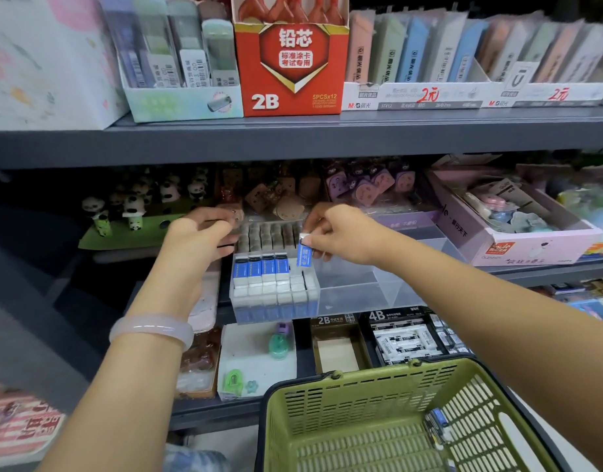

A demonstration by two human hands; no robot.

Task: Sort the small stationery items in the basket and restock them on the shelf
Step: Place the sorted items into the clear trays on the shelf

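Eraser [304, 254] pinched upright in your right hand [341, 233] hangs just above the open slot at the right end of the clear box [276, 294], while your left hand [199, 238] seems curled on its far corner.

Lighting: even overhead store light, brightest on the upper shelf [327, 131] front and the red 2B box [290, 73], whose print reads sharply. Shadow: deep under the upper shelf, where the panda figures [133, 199] and the back row sit dim and grainy; darkest at far left. Glare: soft sheen on the clear plastic bin [378, 284] walls and on the pale bangle [152, 330]. Blur: left edge packaging smeared, top right packets soft (likely lens falloff), lower left corner out of focus. Distortion: wide-angle bowing of shelf lines, forearms stretched toward the bottom corners. Green basket [361, 386] rim well lit, moderately sharp
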